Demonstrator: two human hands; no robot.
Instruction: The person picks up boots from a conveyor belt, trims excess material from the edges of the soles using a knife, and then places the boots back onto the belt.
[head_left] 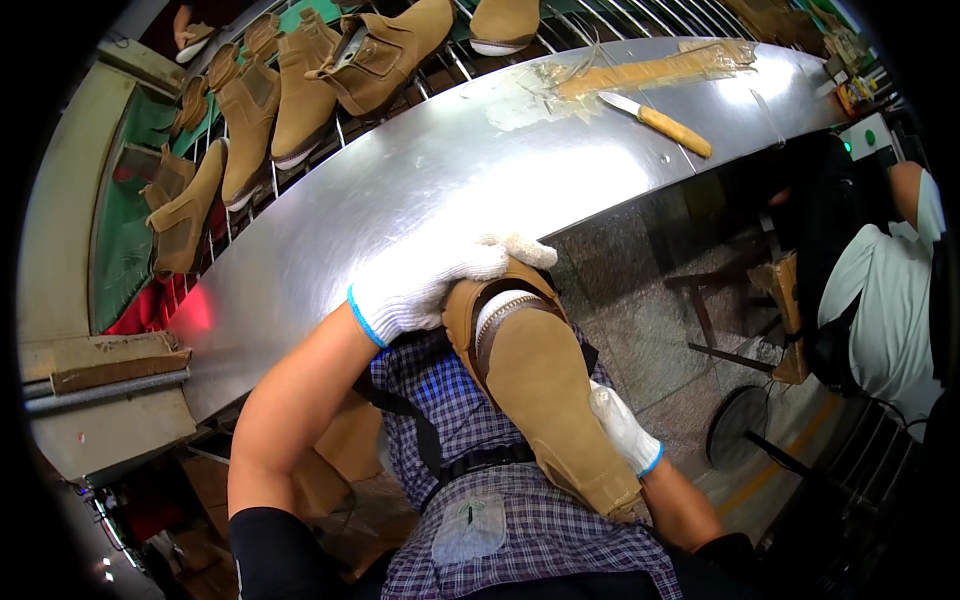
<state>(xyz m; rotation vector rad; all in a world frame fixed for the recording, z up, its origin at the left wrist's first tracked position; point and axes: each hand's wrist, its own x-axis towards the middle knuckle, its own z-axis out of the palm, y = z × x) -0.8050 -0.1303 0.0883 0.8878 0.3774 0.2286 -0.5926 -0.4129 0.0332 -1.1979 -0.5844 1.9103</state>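
A tan suede ankle boot (545, 390) lies aslant in front of my body, toe end away from me and shaft toward my lap. Around its toe sits a tan curved piece (462, 318) that looks like a sole, with a dark gap between them. A white rim and a stitched brown band show at the toe. My left hand (440, 283), in a white knit glove with blue cuff, is closed on the curved piece at the far end. Gloved likewise, my right hand (622, 430) grips the boot's right side near the shaft; its fingers are partly hidden beneath.
A shiny metal table (420, 205) curves ahead, bearing a wooden-handled knife (672, 130) and brown tape (650, 75). Several tan boots (250, 120) stand on a metal rack at the back left. A seated person (880, 290) is at the right, near a round black base (738, 428).
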